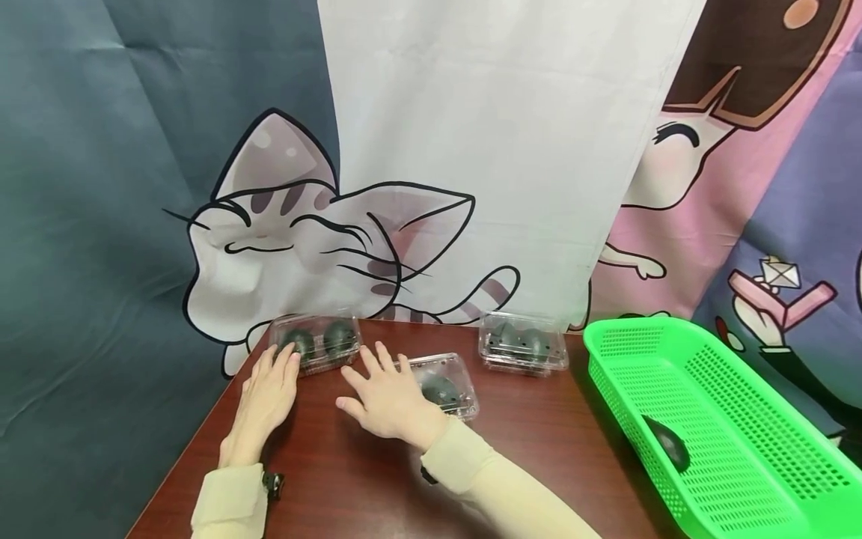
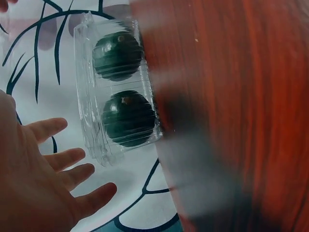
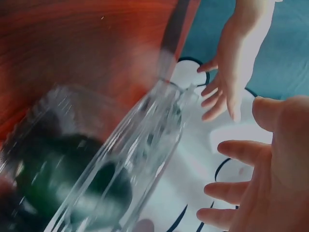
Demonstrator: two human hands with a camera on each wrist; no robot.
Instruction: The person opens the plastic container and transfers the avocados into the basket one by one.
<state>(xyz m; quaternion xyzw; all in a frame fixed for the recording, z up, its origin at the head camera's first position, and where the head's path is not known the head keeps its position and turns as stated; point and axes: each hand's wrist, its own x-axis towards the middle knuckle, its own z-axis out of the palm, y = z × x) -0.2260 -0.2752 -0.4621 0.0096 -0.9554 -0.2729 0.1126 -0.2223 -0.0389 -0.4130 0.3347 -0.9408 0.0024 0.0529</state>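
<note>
My left hand point(image 1: 266, 393) hovers palm down at the table's left side, fingers spread and holding nothing. Just beyond its fingertips stands a closed clear plastic clamshell box point(image 1: 316, 344) with two dark green avocados point(image 2: 129, 118) inside. My right hand point(image 1: 390, 393), fingers also spread and free of any object, is over the table between that box and a second clear clamshell box point(image 1: 465, 378). One avocado point(image 1: 441, 391) shows in this second box; the hand covers its left part. Whether the right hand touches the box, I cannot tell.
A third clamshell box point(image 1: 523, 346) with two avocados stands at the table's back edge. On the right is a green plastic basket point(image 1: 646, 323) with one dark avocado point(image 1: 667, 443) in it. A printed cloth point(image 1: 465, 127) hangs behind the brown table point(image 1: 539, 434).
</note>
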